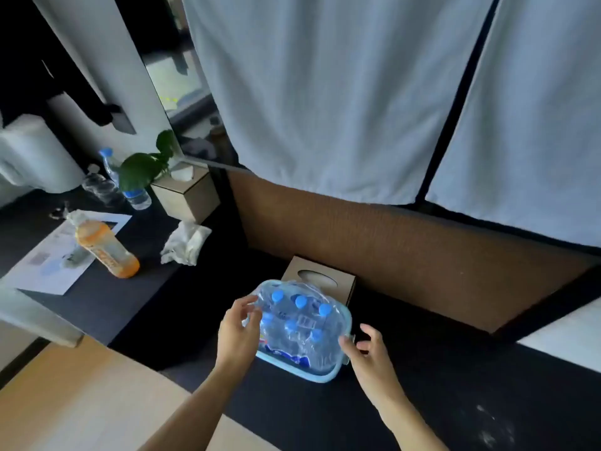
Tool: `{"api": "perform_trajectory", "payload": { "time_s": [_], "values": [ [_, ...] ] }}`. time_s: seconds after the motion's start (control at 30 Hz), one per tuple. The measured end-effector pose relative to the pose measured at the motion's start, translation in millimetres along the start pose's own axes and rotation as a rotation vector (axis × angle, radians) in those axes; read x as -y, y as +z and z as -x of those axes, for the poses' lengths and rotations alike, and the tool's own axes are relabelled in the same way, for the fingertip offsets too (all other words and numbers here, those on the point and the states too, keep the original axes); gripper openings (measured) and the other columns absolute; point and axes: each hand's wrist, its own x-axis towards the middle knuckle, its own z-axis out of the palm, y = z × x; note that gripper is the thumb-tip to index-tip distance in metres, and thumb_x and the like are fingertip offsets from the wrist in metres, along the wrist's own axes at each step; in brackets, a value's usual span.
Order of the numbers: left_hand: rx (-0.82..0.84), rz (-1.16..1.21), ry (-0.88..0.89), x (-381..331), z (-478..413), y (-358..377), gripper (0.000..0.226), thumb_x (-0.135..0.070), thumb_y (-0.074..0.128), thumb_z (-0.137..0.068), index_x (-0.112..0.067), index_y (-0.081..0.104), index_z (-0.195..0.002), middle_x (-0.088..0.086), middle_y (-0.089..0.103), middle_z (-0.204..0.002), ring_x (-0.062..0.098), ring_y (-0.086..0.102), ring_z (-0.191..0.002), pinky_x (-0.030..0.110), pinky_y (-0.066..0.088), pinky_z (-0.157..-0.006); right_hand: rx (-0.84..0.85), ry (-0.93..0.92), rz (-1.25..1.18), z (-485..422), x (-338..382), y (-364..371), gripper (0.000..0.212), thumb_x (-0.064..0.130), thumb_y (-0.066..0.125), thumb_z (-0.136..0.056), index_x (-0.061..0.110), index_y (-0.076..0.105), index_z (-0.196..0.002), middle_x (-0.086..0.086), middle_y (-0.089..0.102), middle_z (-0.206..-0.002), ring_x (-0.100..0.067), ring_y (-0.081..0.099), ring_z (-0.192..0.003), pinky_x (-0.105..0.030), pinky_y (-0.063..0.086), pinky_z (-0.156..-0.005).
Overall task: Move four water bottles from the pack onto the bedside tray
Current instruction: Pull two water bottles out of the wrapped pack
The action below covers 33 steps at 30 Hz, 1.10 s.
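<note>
A shrink-wrapped pack of water bottles point(304, 330) with several blue caps stands in a light blue tray point(320, 377) on a dark surface. My left hand point(239, 327) is at the pack's left side, thumb and fingers pinching the clear wrap. At the pack's right corner, the thumb of my right hand point(367, 353) touches the wrap near the tray's rim, while its fingers are spread and hold nothing. All the bottles are inside the wrap.
A wooden tissue box point(320, 279) stands just behind the tray against a brown panel. On the black counter to the left lie an orange drink bottle point(107, 249), a crumpled tissue point(185, 242), a paper sheet, two clear bottles point(130, 180), a plant and another tissue box point(187, 195).
</note>
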Motion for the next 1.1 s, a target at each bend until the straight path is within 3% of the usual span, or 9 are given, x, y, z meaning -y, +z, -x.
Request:
{"api": "perform_trajectory", "payload": {
  "time_s": [0.13,0.27,0.37,0.57,0.63,0.7,0.8,0.97,1.1],
  "values": [
    [-0.034,-0.167,-0.063,46.1,-57.3,21.1,0.042,-0.032,0.065,-0.094,-0.034,0.06,-0.135,0.012,0.059,-0.131,0.032,0.052,-0.128,0.049,0.043,-0.112,-0.016,-0.026,0.068,-61.7,-22.1,42.5,0.115,0.08,0.069,-0.066,0.026,0.025,-0.157,-0.014,0.049,-0.144,-0.019,0.062,-0.112,-0.036,0.058,-0.09],
    [0.064,-0.194,-0.147,67.3,-101.4,47.2,0.069,-0.046,0.065,-0.095,-0.035,0.036,-0.157,0.017,0.042,-0.148,0.037,0.047,-0.136,0.051,0.042,-0.115,-0.094,0.011,0.022,-105.0,-33.8,73.1,0.1,0.06,0.066,-0.087,0.025,0.011,-0.163,-0.017,0.038,-0.157,-0.034,0.052,-0.136,-0.041,0.047,-0.105],
    [0.064,-0.205,-0.165,79.4,-127.3,56.6,0.07,-0.055,0.06,-0.095,-0.037,0.033,-0.158,0.016,0.041,-0.148,0.035,0.052,-0.131,0.051,0.048,-0.111,-0.143,-0.073,0.035,-128.2,-45.5,87.6,0.104,0.073,0.059,-0.082,0.024,0.014,-0.162,-0.012,0.047,-0.156,-0.03,0.049,-0.141,-0.046,0.045,-0.112],
    [-0.001,-0.244,-0.14,96.9,-131.0,55.4,0.035,-0.049,0.048,-0.103,-0.028,0.063,-0.127,0.011,0.051,-0.124,0.017,0.059,-0.078,0.044,0.057,-0.091,-0.313,-0.061,-0.027,-129.5,-56.7,94.1,0.053,0.046,0.066,-0.093,0.016,0.054,-0.135,-0.002,0.071,-0.113,-0.022,0.07,-0.106,-0.031,0.057,-0.085],
    [-0.014,-0.225,-0.093,97.6,-130.3,57.3,0.028,-0.043,0.047,-0.105,-0.026,0.066,-0.115,0.013,0.054,-0.119,0.011,0.059,-0.077,0.04,0.056,-0.082,-0.332,-0.07,-0.018,-127.9,-55.3,94.6,0.046,0.044,0.066,-0.093,0.013,0.058,-0.126,0.003,0.069,-0.096,-0.018,0.069,-0.091,-0.032,0.058,-0.08],
    [-0.014,-0.175,-0.065,91.6,-127.9,61.6,0.023,-0.045,0.046,-0.105,-0.031,0.064,-0.107,0.016,0.057,-0.116,0.017,0.063,-0.08,0.039,0.058,-0.078,-0.354,-0.062,-0.029,-127.9,-50.5,94.7,0.044,0.043,0.065,-0.094,0.009,0.059,-0.122,0.01,0.064,-0.087,-0.011,0.066,-0.082,-0.018,0.051,-0.069],
    [0.002,-0.149,-0.062,83.4,-123.9,68.6,0.023,-0.047,0.042,-0.106,-0.032,0.059,-0.099,0.025,0.064,-0.11,0.026,0.065,-0.077,0.026,0.051,-0.053,-0.375,-0.074,-0.049,-126.8,-38.0,93.2,0.042,0.04,0.065,-0.095,0.007,0.06,-0.12,0.006,0.064,-0.091,-0.016,0.065,-0.087,-0.006,0.042,-0.063],
    [-0.027,-0.098,0.015,48.8,-104.2,64.7,0.02,-0.041,0.043,-0.105,-0.032,0.059,-0.096,0.024,0.065,-0.107,0.027,0.063,-0.078,0.024,0.043,-0.055,-0.402,-0.131,-0.132,-111.9,-16.4,80.5,0.045,0.049,0.066,-0.092,0.012,0.062,-0.117,-0.003,0.072,-0.104,-0.022,0.069,-0.1,-0.04,0.058,-0.089],
    [-0.069,-0.053,0.149,-0.9,-78.6,61.3,0.02,-0.037,0.047,-0.104,-0.029,0.06,-0.091,0.018,0.065,-0.103,0.024,0.061,-0.085,0.03,0.043,-0.065,-0.46,-0.189,-0.252,-88.9,8.6,49.4,0.034,0.05,0.068,-0.091,0.019,0.065,-0.104,0.003,0.073,-0.098,-0.015,0.071,-0.095,-0.041,0.058,-0.088]
  ]
}}
